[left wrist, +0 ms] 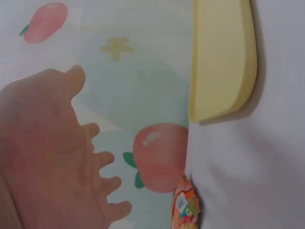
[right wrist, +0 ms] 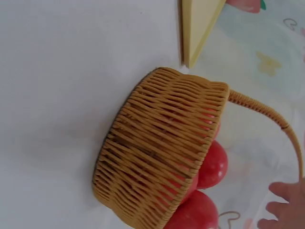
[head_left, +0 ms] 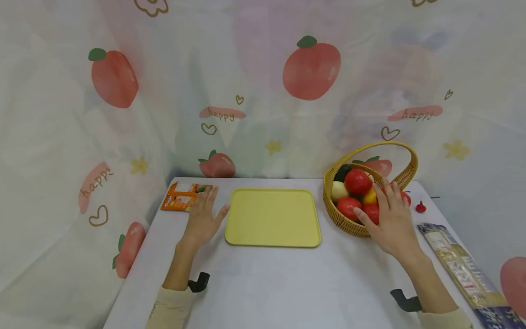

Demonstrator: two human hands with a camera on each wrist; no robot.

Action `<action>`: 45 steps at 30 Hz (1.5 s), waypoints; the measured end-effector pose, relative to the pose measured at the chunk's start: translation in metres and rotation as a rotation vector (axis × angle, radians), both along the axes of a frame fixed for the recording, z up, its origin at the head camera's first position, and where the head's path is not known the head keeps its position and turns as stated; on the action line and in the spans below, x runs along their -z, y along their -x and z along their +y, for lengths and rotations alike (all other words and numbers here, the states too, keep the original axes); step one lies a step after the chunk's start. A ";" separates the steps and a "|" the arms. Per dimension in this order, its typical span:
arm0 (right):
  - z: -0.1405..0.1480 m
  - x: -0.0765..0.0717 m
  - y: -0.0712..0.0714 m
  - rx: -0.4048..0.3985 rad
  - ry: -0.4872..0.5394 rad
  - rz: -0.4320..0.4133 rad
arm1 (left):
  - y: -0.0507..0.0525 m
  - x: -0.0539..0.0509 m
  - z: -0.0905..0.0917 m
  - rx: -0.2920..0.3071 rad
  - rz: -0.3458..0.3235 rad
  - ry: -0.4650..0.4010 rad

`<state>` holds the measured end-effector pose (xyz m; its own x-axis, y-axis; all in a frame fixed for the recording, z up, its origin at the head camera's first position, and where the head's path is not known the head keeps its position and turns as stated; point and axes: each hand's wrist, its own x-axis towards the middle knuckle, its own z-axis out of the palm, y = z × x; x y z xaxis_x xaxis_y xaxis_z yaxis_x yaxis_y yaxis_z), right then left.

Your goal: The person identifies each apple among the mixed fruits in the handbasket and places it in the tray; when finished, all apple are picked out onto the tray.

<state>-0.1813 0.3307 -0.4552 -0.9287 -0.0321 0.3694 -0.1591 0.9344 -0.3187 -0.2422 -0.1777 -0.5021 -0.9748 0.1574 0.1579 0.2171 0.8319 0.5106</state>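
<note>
My left hand [head_left: 202,219] hovers with spread fingers between an orange snack packet [head_left: 179,196] and the yellow tray [head_left: 273,218]. In the left wrist view the left palm [left wrist: 43,148] shows nothing held. My right hand [head_left: 392,224] reaches over the front right of a wicker basket [head_left: 343,224], fingers extended. Red fruits [head_left: 358,182], a pale round one [head_left: 339,191], a yellow one [head_left: 369,197] and a dark one [head_left: 343,172] fill the basket. From the right wrist, the fingers [right wrist: 281,205] appear beside the basket's handle [right wrist: 267,112]; whether they touch any fruit is hidden.
A small red object [head_left: 421,207] lies right of the basket. Along the table's right edge runs a long, flat printed packet [head_left: 460,269]. A fruit-printed curtain [head_left: 263,91] hangs behind and beside the white table [head_left: 271,288].
</note>
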 end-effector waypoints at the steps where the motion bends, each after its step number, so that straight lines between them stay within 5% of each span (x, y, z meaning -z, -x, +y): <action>1: 0.002 0.001 0.000 0.013 0.029 0.008 | 0.000 0.001 0.000 0.004 0.003 -0.021; 9: 0.018 -0.001 0.000 0.157 0.272 0.060 | -0.002 0.002 0.006 0.010 -0.065 -0.228; 15: 0.029 0.002 0.004 0.359 0.488 0.046 | -0.003 0.006 0.015 0.007 -0.109 -0.389; 20: 0.040 0.005 0.012 0.442 0.656 -0.027 | -0.006 0.016 0.016 -0.025 -0.144 -0.521; 25: 0.051 0.001 0.021 0.468 0.771 -0.139 | -0.007 0.025 0.017 -0.045 -0.201 -0.700; 31: 0.064 -0.006 0.023 0.461 1.096 -0.192 | -0.007 0.042 0.026 -0.038 -0.336 -0.929; 34: 0.067 -0.006 0.024 0.466 1.213 -0.230 | -0.009 0.047 0.028 -0.081 -0.367 -0.996; 39: 0.073 -0.004 0.029 0.471 1.276 -0.280 | -0.010 0.053 0.029 -0.173 -0.393 -1.133; 45: 0.078 -0.005 0.037 0.548 1.305 -0.297 | -0.010 0.063 0.033 -0.186 -0.347 -1.249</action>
